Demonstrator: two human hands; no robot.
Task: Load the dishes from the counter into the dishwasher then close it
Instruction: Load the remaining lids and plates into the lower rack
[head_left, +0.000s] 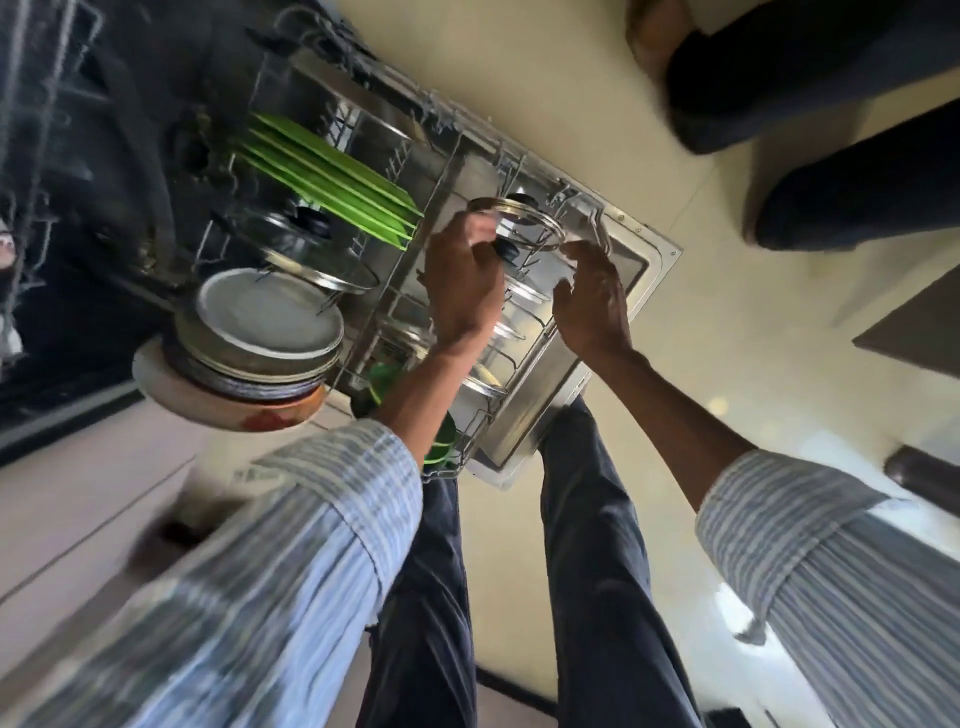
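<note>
Glass lid: you hold one small glass lid (519, 221) with a metal rim and a dark knob, above the outer end of the pulled-out lower rack (447, 171), over the open dishwasher door (623, 270).
Your left hand: your left hand (462, 280) has its fingers curled round the lid's near edge, beside the knob.
Your right hand: your right hand (589, 301) is just beside the lid's rim, fingers loosely bent and a little spread; whether the fingertips touch the rim, you cannot tell.
Green plates: about four green plates (332, 179) stand on edge in the rack, close together; blur makes the count uncertain.
Large lid: one bigger glass lid (306, 249) leans in the rack next to the plates.
Counter stack: one stack of dishes (260, 343) sits at the counter's edge, a pale plate on top and a wide white plate underneath.
Green bowl: one green bowl (439, 441) shows under your left forearm, in the rack's near corner.
</note>
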